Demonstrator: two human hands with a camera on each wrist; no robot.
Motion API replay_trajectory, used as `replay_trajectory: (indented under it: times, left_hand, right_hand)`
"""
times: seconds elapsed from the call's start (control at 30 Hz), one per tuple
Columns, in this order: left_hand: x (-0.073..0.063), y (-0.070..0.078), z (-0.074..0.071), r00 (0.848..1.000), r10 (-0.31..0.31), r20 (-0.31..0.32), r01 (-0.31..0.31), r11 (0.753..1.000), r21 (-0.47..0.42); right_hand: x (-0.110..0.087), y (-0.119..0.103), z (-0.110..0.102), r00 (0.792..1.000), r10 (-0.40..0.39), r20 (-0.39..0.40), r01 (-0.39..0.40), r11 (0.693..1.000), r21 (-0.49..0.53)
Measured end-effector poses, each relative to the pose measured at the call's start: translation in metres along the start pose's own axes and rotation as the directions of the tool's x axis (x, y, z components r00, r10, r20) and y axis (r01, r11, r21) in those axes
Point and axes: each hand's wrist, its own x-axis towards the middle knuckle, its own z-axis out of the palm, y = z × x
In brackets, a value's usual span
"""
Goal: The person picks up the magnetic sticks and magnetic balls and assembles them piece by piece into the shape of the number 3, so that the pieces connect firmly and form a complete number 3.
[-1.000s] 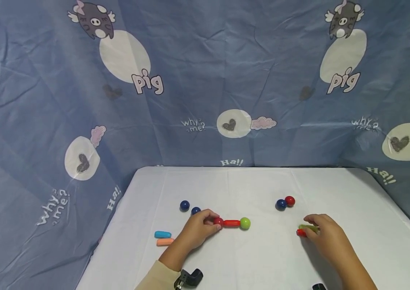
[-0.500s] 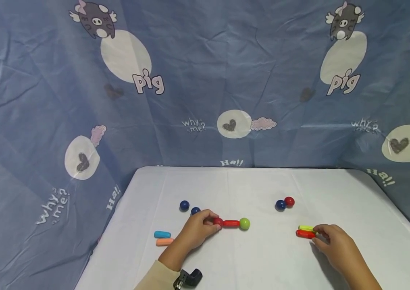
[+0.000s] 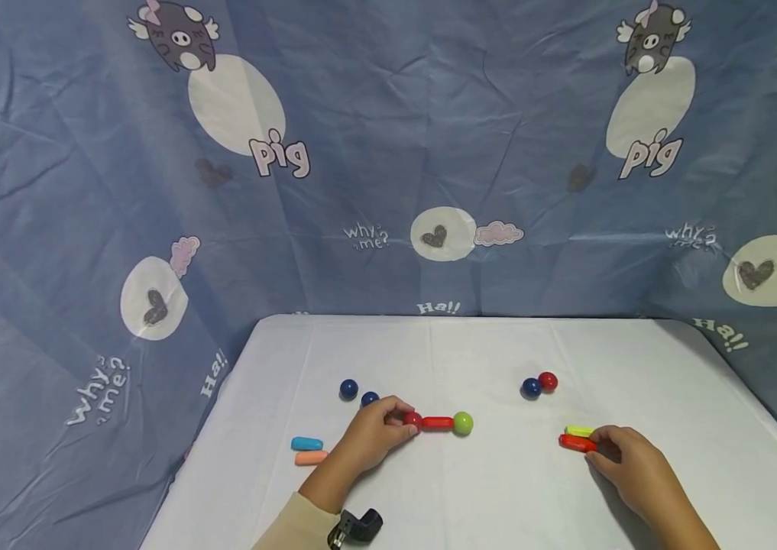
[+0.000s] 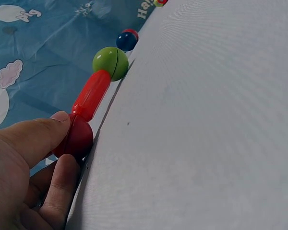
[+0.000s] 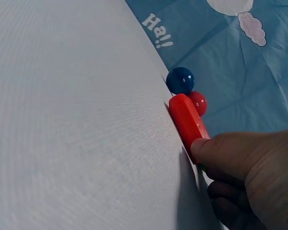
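My left hand (image 3: 377,435) pinches a dark red ball (image 4: 79,139) between thumb and fingers. A red stick (image 3: 438,423) joins that ball to a green ball (image 3: 463,423), making one straight piece along the white table. At the right, my right hand (image 3: 636,462) pinches the near end of another red stick (image 5: 185,115), thumb on its side. Right behind this stick lies a yellow-green stick (image 3: 578,431), its right end hidden by the fingers. Farther back, a blue ball (image 3: 531,388) and a red ball (image 3: 548,381) sit side by side.
Two blue balls lie beyond my left hand; the nearer blue ball (image 3: 370,399) is partly covered by it. Left of that forearm are a light blue stick (image 3: 307,444) and an orange stick (image 3: 310,458). A blue printed cloth (image 3: 360,283) hangs behind the table (image 3: 484,489).
My right hand has drawn back rightward from over the two sticks to their right ends, so more of both shows. My left hand and its joined piece stay put.
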Motion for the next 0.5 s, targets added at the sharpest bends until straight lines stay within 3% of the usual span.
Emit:
replay_trajectory:
  times: [0.5]
  left_hand:
    - [-0.0006, 0.0003, -0.001, 1.0, 0.005, 0.003, -0.005, 1.0, -0.011]
  right_hand:
    - [0.0022, -0.0005, 0.0002, 0.997, 0.063, 0.049, -0.065, 0.997, 0.029]
